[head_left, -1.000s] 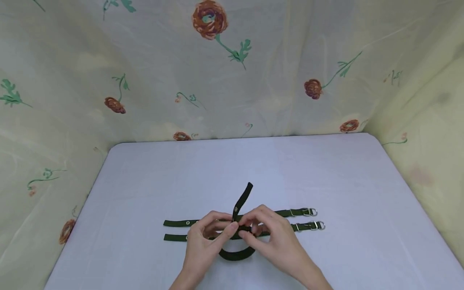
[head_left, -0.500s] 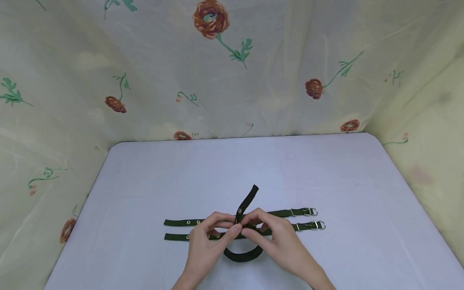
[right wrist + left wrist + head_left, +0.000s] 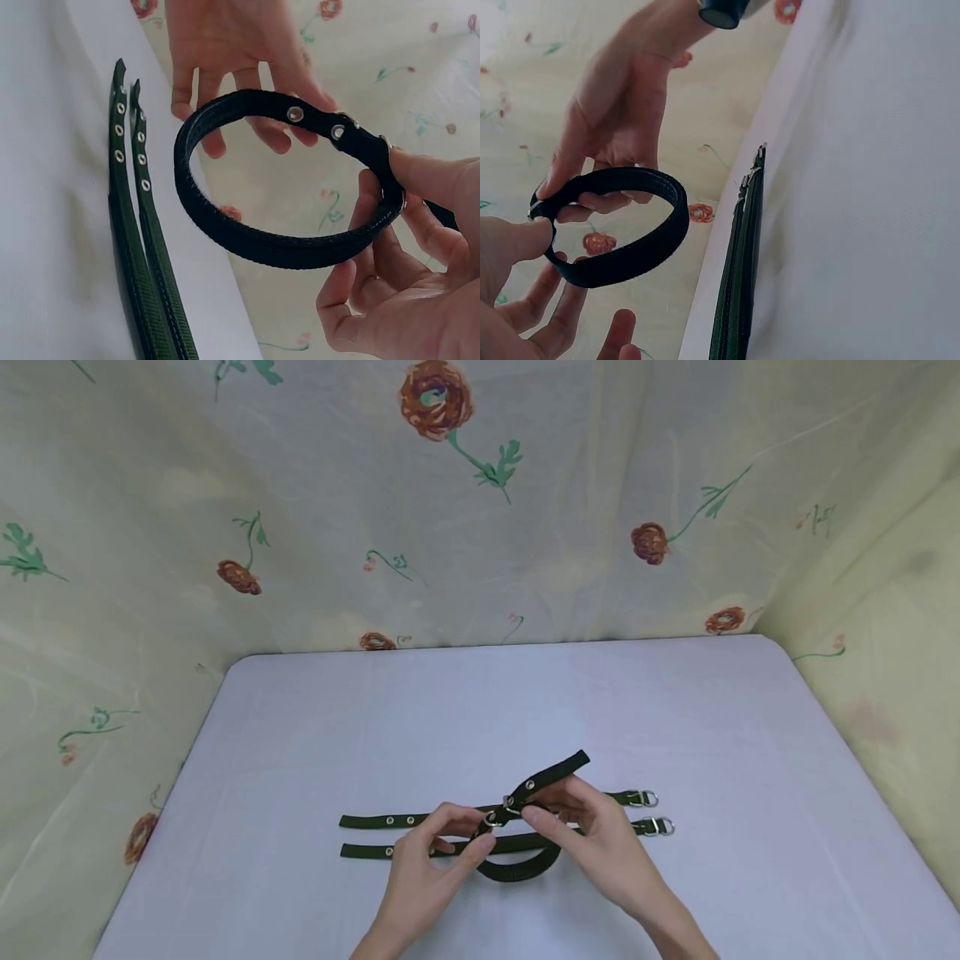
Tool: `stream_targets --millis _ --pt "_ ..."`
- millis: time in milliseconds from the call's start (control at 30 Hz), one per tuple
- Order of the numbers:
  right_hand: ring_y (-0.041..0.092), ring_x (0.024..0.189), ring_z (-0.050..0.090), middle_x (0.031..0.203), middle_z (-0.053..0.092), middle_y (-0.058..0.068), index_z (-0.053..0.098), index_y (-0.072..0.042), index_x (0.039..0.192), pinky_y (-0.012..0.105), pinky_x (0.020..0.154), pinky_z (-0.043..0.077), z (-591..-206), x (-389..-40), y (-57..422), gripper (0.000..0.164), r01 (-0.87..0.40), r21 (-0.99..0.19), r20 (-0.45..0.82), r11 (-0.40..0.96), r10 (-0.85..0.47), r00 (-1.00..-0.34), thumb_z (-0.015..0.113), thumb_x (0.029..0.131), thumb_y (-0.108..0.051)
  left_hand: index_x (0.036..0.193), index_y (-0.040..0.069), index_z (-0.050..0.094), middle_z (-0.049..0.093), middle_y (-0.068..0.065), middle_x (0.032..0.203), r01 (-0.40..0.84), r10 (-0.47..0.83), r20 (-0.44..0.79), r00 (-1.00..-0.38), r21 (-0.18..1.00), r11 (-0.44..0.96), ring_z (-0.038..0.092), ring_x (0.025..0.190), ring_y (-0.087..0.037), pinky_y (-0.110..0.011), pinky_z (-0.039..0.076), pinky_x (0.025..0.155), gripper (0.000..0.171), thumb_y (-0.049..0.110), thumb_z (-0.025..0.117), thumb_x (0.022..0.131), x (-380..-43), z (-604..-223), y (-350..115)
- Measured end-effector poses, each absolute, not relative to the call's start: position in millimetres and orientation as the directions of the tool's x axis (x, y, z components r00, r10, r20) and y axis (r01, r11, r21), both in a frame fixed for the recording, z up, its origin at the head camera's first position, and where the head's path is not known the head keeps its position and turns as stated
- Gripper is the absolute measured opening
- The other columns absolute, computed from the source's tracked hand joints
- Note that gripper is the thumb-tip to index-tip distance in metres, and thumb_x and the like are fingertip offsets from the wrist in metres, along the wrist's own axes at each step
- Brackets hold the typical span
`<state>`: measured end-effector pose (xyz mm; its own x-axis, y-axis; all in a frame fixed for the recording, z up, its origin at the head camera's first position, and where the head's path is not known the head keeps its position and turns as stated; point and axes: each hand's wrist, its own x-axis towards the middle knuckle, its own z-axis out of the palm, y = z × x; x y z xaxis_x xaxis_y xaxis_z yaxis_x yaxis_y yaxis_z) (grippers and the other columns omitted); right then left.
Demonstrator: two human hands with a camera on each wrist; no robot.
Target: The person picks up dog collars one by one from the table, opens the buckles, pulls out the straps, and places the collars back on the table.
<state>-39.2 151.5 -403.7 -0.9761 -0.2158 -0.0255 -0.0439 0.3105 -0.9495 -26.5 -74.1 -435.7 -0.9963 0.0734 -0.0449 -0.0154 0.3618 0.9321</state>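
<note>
A dark collar [image 3: 517, 870] with metal eyelets is bent into a closed loop, held up above the table. Its free tail [image 3: 558, 770] sticks out up and to the right past the buckle [image 3: 512, 807]. My left hand [image 3: 429, 860] pinches the collar beside the metal ring, thumb on the near side. My right hand [image 3: 607, 847] pinches it just right of the buckle, its fingers behind the tail. In the right wrist view the collar's round band [image 3: 277, 251] shows whole, the strap running through the buckle at my right thumb [image 3: 427, 176].
Two green collars lie flat and side by side behind the hands, a far one [image 3: 375, 821] and a near one [image 3: 363, 852]. Their buckles and rings point right. The white table [image 3: 300, 735] ends at a floral curtain [image 3: 525, 543] at the back and sides.
The collar's tail has swung from nearly upright to slanting right. My right hand has shifted right, away from the left, bringing the buckle and ring into sight between the hands.
</note>
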Motion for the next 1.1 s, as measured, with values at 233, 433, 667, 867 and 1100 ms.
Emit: stream_targets --millis 233,433,667,867,1100 --pt "0.006 0.108 0.072 0.115 0.081 -0.001 0.074 -0.019 0.121 0.028 0.094 0.057 -406.0 -39.2 150.2 0.018 -0.065 -0.958 -0.010 0.279 -0.258 -0.966 0.073 0.104 -0.027 0.109 0.036 0.075 0.079 0.016 0.105 0.018 0.092 -0.012 -0.996 0.950 0.311 0.073 0.099 -0.004 -0.025 0.054 0.084 0.011 0.036 0.080 0.099 -29.0 -434.1 -70.3" --pt "0.003 0.108 0.073 0.116 0.081 0.000 0.075 -0.018 0.120 0.027 0.093 0.058 -407.1 -38.5 148.7 0.019 -0.061 -0.957 -0.004 0.285 -0.221 -0.975 0.075 0.103 -0.026 0.110 0.036 0.076 0.080 0.019 0.101 0.055 0.075 0.031 -0.997 0.935 0.351 0.073 0.097 -0.001 -0.025 0.053 0.087 0.014 0.034 0.082 0.097 -30.3 -431.1 -71.8" --pt "0.007 0.109 0.072 0.116 0.079 0.002 0.072 -0.012 0.121 0.023 0.095 0.057 -404.1 -39.9 152.7 0.018 -0.023 -0.982 -0.008 0.190 -0.162 -0.987 0.072 0.105 -0.022 0.110 0.032 0.075 0.082 0.015 0.099 0.047 0.068 0.025 -0.997 0.935 0.353 0.073 0.097 -0.002 -0.025 0.053 0.085 0.012 0.031 0.079 0.099 -29.4 -431.4 -75.4" --pt "0.008 0.109 0.072 0.114 0.078 0.000 0.072 -0.010 0.119 0.023 0.096 0.056 -402.1 -40.3 152.0 0.018 -0.015 -0.983 -0.016 0.184 -0.169 -0.985 0.072 0.105 -0.021 0.111 0.031 0.072 0.082 0.013 0.100 0.037 0.104 0.001 -0.995 0.937 0.347 0.073 0.097 -0.003 -0.023 0.052 0.084 0.012 0.034 0.078 0.100 -29.1 -431.2 -76.4" --pt "0.010 0.107 0.072 0.116 0.078 0.006 0.072 -0.011 0.119 0.026 0.094 0.056 -403.3 -40.1 148.1 0.017 -0.014 -0.984 -0.028 0.180 -0.230 -0.973 0.072 0.105 -0.021 0.113 0.034 0.071 0.079 0.016 0.100 0.069 0.157 0.014 -0.988 0.935 0.348 0.072 0.097 -0.003 -0.030 0.054 0.089 0.013 0.037 0.077 0.101 -32.7 -426.9 -75.8"
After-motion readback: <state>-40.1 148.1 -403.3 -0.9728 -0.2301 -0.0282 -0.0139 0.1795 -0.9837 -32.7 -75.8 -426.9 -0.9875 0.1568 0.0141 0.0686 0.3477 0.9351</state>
